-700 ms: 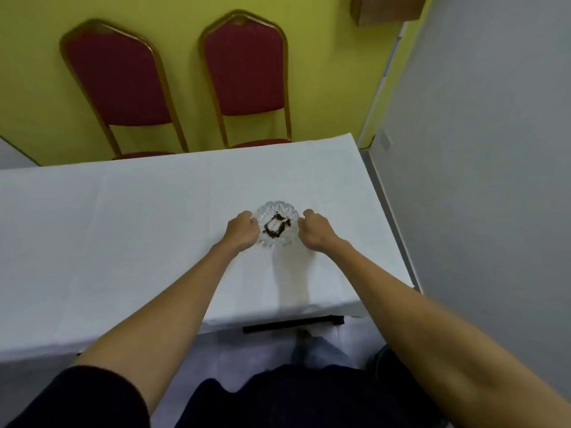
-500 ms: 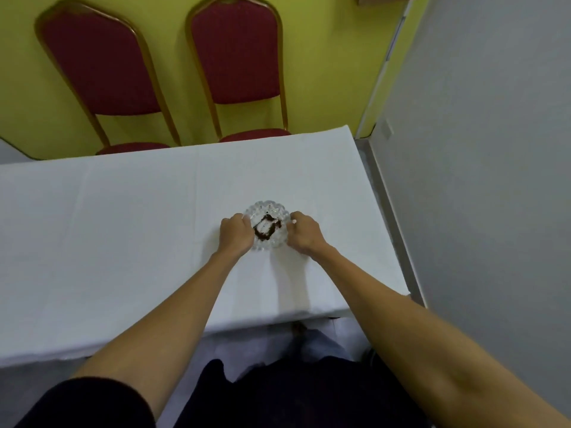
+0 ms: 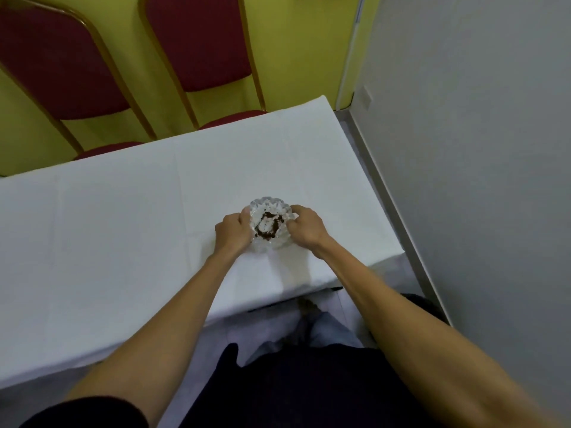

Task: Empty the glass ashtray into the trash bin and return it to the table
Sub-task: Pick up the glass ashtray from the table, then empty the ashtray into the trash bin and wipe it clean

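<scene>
A round cut-glass ashtray (image 3: 269, 211) with dark ash in its middle sits near the right end of a table covered in a white cloth (image 3: 123, 217). My left hand (image 3: 231, 232) grips the ashtray's left rim. My right hand (image 3: 304, 225) grips its right rim, fingers curled over the edge. I cannot tell whether the ashtray still touches the cloth. No trash bin is in view.
Two red padded chairs (image 3: 197, 41) with gold frames stand behind the table against a yellow wall. A grey wall (image 3: 479, 149) runs close along the table's right end, leaving a narrow strip of floor.
Both hands have closed tighter onto the ashtray's rim, and the ashtray has come slightly toward me. My head has tilted further down.
</scene>
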Demonstrator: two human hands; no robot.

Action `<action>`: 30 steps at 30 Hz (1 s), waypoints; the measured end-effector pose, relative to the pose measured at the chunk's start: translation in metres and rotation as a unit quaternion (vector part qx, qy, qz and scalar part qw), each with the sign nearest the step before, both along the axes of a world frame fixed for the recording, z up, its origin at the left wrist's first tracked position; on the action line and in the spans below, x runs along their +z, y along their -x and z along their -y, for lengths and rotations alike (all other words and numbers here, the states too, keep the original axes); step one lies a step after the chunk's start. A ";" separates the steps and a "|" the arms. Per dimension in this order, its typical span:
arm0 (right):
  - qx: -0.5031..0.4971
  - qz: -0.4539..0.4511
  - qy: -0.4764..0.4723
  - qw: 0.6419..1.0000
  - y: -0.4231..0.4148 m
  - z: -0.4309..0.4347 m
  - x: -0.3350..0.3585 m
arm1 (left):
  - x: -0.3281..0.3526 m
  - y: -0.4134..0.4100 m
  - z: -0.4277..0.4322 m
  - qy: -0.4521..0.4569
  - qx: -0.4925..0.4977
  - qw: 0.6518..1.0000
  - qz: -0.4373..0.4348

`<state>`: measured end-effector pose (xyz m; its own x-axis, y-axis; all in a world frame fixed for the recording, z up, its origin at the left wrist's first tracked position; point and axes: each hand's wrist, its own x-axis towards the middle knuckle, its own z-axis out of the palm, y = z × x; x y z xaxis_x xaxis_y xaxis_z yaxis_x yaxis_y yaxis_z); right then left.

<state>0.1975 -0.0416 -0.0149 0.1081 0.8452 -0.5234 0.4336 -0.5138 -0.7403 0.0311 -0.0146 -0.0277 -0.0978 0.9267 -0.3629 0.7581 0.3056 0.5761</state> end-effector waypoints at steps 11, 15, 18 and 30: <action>-0.162 0.005 -0.070 0.984 0.015 0.126 0.011 | 0.011 -0.011 0.092 -0.091 -0.101 0.987 0.084; -0.237 0.000 -0.069 0.969 0.007 0.176 0.018 | 0.006 -0.034 0.124 -0.069 -0.155 0.981 0.099; -0.291 0.021 -0.096 0.952 -0.006 0.208 0.018 | 0.004 -0.057 0.148 -0.050 -0.204 0.973 0.095; -0.431 0.077 -0.091 0.894 -0.092 0.341 -0.003 | 0.001 -0.172 0.247 -0.053 -0.403 0.905 0.124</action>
<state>0.2895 -0.3822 -0.0183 0.8198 0.4828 -0.3081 0.0389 -0.5837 -0.8110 0.2036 -0.2618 -0.0263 0.6982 0.6914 -0.1858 0.5532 -0.3562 0.7531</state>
